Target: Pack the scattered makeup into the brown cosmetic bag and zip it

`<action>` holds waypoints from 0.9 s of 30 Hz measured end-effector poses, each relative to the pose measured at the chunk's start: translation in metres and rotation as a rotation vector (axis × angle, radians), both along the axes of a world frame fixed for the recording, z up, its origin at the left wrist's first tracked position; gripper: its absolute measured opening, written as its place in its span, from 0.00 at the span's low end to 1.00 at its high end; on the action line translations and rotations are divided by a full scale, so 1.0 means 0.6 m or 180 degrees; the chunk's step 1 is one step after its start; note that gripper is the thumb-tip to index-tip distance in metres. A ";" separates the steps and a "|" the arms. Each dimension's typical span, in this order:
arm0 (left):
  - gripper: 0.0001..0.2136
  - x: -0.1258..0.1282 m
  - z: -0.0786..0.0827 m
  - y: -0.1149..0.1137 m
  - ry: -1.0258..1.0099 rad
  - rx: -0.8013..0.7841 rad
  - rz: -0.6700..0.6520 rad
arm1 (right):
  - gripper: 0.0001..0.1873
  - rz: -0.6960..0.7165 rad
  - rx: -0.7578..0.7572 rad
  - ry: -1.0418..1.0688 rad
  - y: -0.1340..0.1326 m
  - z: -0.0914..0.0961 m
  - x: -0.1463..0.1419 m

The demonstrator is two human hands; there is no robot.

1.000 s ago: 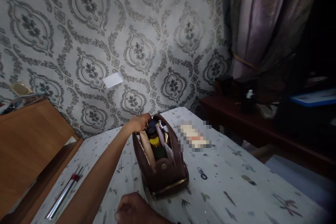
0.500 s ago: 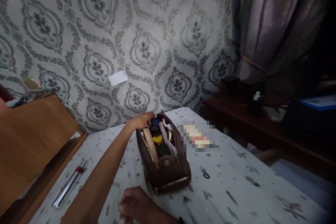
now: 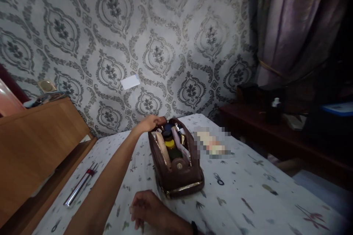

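A brown zip pouch (image 3: 176, 180) stands unzipped on the patterned bed sheet (image 3: 248, 194), with several bottles and tubes (image 3: 170, 142) upright inside it. I reach out with my left arm, and my left hand (image 3: 150, 122) is closed on the pouch's far end, at the end of its zip. My right hand (image 3: 146, 207) rests knuckles up on the sheet just left of the pouch's near end. Its fingers are loosely curled and I see nothing in them. A dark band sits on that wrist.
A silver and red pen-like stick (image 3: 79, 185) lies on the sheet at the left, beside a wooden cabinet (image 3: 35, 143). A flat blurred item (image 3: 211, 143) lies right of the pouch. A dark side table (image 3: 261, 125) with small items and a curtain (image 3: 292, 25) stand at the right.
My view has shifted, so everything sits a little further right. My left hand stays on the pouch's far end. My right hand has come further into view at the bottom.
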State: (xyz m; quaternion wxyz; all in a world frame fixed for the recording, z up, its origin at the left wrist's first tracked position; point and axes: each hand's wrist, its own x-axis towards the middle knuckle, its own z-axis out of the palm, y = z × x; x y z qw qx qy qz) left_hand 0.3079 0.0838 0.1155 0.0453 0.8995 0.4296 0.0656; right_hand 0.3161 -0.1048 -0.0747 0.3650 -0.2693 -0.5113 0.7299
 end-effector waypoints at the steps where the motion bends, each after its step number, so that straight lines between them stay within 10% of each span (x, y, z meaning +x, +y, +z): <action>1: 0.16 -0.011 0.003 -0.008 -0.0173 0.0082 0.0063 | 0.31 0.0016 0.0007 -0.0027 -0.002 0.003 0.002; 8: 0.15 -0.156 -0.069 -0.094 -0.1068 0.0640 0.0637 | 0.27 -0.0058 0.0195 -0.0241 -0.004 0.001 0.005; 15: 0.16 -0.346 -0.198 -0.192 0.0440 0.0733 0.1902 | 0.23 0.0064 0.0614 -0.0502 -0.001 -0.001 0.002; 21: 0.18 -0.470 -0.221 -0.225 0.0654 0.0572 0.3206 | 0.23 0.0099 0.0657 -0.0649 -0.007 0.000 0.000; 27: 0.17 -0.498 -0.234 -0.225 0.0621 0.0270 0.3424 | 0.17 -0.0410 0.1459 -0.1061 -0.034 0.047 0.006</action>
